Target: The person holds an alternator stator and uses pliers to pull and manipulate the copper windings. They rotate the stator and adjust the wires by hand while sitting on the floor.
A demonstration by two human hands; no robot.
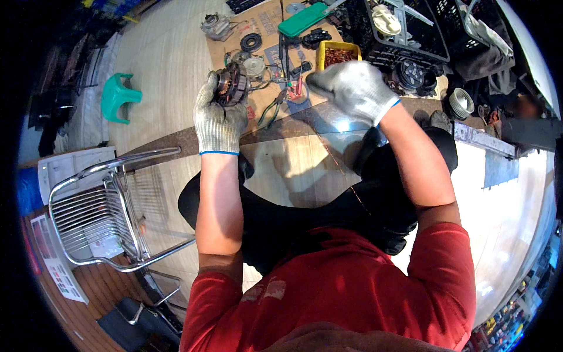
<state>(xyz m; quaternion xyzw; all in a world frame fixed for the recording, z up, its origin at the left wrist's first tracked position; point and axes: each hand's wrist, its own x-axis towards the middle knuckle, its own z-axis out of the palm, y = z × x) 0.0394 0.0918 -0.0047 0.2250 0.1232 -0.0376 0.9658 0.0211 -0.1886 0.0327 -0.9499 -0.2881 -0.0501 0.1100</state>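
Observation:
My left hand (218,124), in a white knit glove with a blue cuff, is closed around a round motor part (233,87) with copper windings and a dark rim. It holds this part up over the near left of the cardboard-covered work surface. My right hand (359,91), gloved the same way, is raised in front of a yellow tray (322,57) of reddish copper scraps. Its fingers look curled together, blurred by motion and dark at the tips; what they hold cannot be made out. Between the hands lie pliers (271,111) and a red-handled tool (299,88).
Motor parts (253,66), a black ring (251,42) and a flat green piece (302,20) lie on the cardboard (267,17). Black crates (410,54) stand far right. A green stool (120,98) and metal chair (94,217) are at left. A thin copper-coloured strand (334,155) crosses before my legs.

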